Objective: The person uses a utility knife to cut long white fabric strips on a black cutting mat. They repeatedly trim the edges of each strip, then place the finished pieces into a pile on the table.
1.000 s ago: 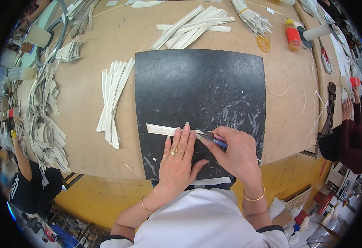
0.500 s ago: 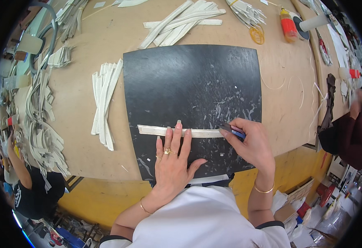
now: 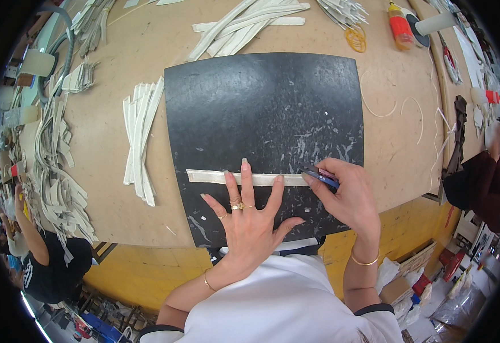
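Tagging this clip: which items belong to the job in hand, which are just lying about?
Apparently in use:
white strip under left hand
blue-handled snips in right hand
black mat
possibly nearby strip pile

Seemingly lying about:
red bottle
white spool
yellow bands
brown cloth

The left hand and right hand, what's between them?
In the head view, part of the white strip lies between the left hand and right hand; a tiny white scrap lies there too, on the black mat.

Broad tan worktable [image 3: 104,146], yellow floor [image 3: 141,271], bright strip light [image 3: 28,305]
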A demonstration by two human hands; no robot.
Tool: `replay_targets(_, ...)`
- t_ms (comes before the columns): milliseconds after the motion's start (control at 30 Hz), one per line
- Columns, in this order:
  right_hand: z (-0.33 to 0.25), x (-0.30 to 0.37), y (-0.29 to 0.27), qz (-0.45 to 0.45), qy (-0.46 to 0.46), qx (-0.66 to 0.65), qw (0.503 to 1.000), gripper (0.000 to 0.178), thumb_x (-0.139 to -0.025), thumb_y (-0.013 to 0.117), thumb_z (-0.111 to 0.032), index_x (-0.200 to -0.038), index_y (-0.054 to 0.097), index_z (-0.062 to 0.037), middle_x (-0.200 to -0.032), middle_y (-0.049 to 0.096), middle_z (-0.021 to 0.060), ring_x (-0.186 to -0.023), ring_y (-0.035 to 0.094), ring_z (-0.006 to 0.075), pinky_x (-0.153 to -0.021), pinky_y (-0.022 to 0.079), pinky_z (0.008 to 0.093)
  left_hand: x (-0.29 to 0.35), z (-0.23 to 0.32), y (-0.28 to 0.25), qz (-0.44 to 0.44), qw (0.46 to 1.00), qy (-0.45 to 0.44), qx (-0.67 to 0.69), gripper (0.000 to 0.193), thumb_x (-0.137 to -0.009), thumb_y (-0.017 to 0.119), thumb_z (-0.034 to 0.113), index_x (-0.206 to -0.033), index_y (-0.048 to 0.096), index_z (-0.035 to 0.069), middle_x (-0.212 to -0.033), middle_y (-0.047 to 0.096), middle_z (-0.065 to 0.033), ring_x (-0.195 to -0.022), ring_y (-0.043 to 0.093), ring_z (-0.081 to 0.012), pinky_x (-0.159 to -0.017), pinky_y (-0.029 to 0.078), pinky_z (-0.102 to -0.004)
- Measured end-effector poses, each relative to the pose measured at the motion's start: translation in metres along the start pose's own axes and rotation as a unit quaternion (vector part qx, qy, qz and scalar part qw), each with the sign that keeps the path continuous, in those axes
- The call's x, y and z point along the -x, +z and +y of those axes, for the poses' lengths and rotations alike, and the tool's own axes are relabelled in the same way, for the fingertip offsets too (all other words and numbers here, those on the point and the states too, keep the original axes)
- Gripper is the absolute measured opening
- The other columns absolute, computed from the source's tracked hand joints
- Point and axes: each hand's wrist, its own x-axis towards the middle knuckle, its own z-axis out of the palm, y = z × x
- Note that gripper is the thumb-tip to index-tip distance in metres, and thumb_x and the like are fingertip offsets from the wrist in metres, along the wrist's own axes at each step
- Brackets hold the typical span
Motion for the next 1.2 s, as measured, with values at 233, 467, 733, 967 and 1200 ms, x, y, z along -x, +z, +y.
replay_targets(233,-0.014,0.006,0.016,0.033,-0.035,-0.015,0.999,0.024,-0.086,0.077,-0.026,-0.087,0.070,-0.0029,-0.066,0.062,0.0097,-0.054,0.057,0.0240,-0.054,0.044,0.0331,-0.011,-0.034,-0.021,-0.031,0.999,0.038,-0.009,0.077,-0.081,0.068,0.063,-0.145,0.051,0.023,-0.163,0.015,-0.0237,-0.146,0.013,-0.0556,-0.102,0.023,-0.0781)
replay_targets(467,-0.026,0.000,0.019,0.039,-0.005,-0.026,0.999,0.024,-0.086,0.076,-0.027,-0.087,0.072,-0.0034,-0.062,0.060,0.0095,-0.052,0.057,0.0224,-0.053,0.043,0.0327,-0.017,-0.042,-0.017,-0.041,0.989,0.125,0.073,0.078,-0.088,0.069,0.045,-0.146,0.042,0.000,-0.161,0.027,-0.0182,-0.148,0.028,-0.0374,-0.116,0.027,-0.0554)
replay_targets(733,-0.033,-0.016,0.026,0.003,-0.026,0.001,1.000,0.025,-0.086,0.075,-0.027,-0.082,0.070,-0.0024,-0.062,0.061,0.0104,-0.053,0.060,0.0239,-0.052,0.043,0.0330,-0.015,-0.042,-0.015,-0.041,0.989,0.122,0.073,0.075,-0.088,0.069,0.042,-0.145,0.043,0.000,-0.160,0.029,-0.0188,-0.146,0.030,-0.0389,-0.117,0.026,-0.0542)
replay_targets(967,-0.012,-0.017,0.005,-0.003,-0.028,-0.013,1.000,0.020,-0.085,0.076,-0.019,-0.080,0.069,-0.0012,-0.060,0.058,0.0085,-0.049,0.052,0.0193,-0.051,0.039,0.0312,-0.016,-0.040,-0.015,-0.032,0.990,0.121,0.071,0.074,-0.088,0.070,0.042,-0.144,0.044,0.001,-0.160,0.029,-0.0190,-0.145,0.031,-0.0403,-0.116,0.027,-0.0551)
replay_targets(1200,0.005,-0.019,-0.009,-0.005,-0.002,-0.021,1.000,0.023,-0.086,0.075,-0.021,-0.078,0.066,-0.0015,-0.059,0.055,0.0099,-0.053,0.050,0.0248,-0.052,0.038,0.0348,-0.016,-0.036,-0.013,-0.030,0.992,0.102,0.070,0.074,-0.087,0.069,0.047,-0.144,0.047,0.005,-0.160,0.029,-0.0188,-0.145,0.029,-0.0427,-0.114,0.027,-0.0590)
